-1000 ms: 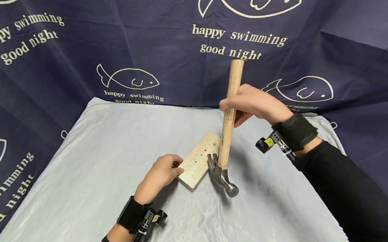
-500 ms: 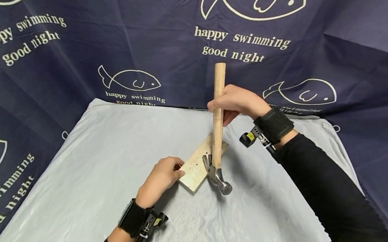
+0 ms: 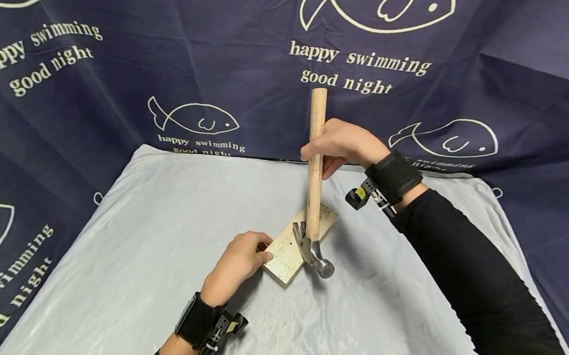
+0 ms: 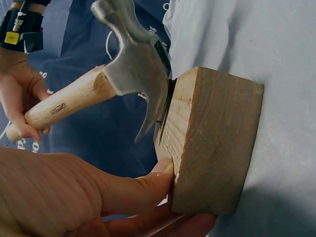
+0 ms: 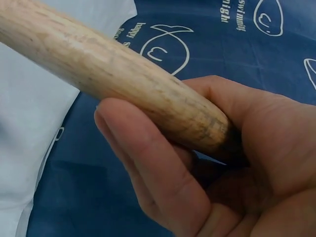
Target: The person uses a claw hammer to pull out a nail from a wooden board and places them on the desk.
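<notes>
My left hand (image 3: 243,258) pinches the near left end of a pale wooden block (image 3: 283,262), thumb on its top face. Small dark marks dot that face. My right hand (image 3: 344,143) grips the wooden handle of a claw hammer (image 3: 315,202), which stands nearly upright with its steel head down. In the left wrist view the claw of the hammer (image 4: 140,74) lies against or just over the block (image 4: 217,138); I cannot tell if it touches. Whether a nail sits in the claw is hidden. The right wrist view shows fingers (image 5: 153,158) curled round the handle.
A pale grey cloth (image 3: 172,202) covers the table under the block. Behind and to the sides hangs a dark blue curtain (image 3: 267,76) printed with white fish and lettering. Each wrist wears a black strap with a small camera (image 3: 358,197).
My right hand has moved left with the hammer, bringing its claw from the block's right edge over the block's top. The left hand keeps its hold on the block, which has hardly shifted.
</notes>
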`<state>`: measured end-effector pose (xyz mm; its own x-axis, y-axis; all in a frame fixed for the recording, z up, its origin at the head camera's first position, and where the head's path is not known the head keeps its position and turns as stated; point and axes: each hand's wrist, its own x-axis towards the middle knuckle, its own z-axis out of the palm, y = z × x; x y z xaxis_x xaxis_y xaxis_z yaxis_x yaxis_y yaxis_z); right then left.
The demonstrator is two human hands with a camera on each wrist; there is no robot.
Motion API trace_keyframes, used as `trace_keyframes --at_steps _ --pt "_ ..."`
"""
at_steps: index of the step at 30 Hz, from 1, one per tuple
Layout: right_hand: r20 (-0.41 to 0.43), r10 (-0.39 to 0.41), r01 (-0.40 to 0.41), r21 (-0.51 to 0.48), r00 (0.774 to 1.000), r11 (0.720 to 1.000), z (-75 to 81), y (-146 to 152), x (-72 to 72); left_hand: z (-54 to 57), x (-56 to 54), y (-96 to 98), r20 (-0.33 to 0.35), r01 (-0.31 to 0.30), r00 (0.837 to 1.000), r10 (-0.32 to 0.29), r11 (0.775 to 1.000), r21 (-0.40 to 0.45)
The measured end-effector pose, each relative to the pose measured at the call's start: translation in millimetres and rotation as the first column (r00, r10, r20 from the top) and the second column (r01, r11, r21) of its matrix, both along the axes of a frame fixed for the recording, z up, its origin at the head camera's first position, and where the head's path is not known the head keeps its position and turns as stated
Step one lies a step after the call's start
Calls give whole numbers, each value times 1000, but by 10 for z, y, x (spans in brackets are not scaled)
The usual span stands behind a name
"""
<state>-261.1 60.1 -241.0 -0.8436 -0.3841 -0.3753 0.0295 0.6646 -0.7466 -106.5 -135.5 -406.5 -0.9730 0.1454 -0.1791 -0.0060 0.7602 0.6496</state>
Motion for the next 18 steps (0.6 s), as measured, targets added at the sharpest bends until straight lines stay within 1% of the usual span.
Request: trace_keyframes --at_steps 3,7,10,12,16,18 --pt "-7 1 -1 15 1000 1000 36 -25 -17 -4 2 -7 -15 5 1000 -5 1000 11" --pt "-18 -5 5 9 1000 1000 83 -50 -62 14 -36 -9 -22 4 1000 -4 1000 16" --pt "-20 -8 8 12 1000 1000 64 -67 -91 5 -41 -13 1 2 1000 -2 1000 23" --pt "-16 -14 14 11 1000 1000 37 -76 -99 -19 -35 -21 4 5 1000 -5 1000 27" --pt "-21 -23 23 -2 1000 1000 -8 -81 -101 -80 -24 -56 -20 22 1000 -21 999 49" --pt "-26 -21 21 -9 999 1000 -3 -74 -108 -95 -35 -67 -38 29 999 -27 998 54"
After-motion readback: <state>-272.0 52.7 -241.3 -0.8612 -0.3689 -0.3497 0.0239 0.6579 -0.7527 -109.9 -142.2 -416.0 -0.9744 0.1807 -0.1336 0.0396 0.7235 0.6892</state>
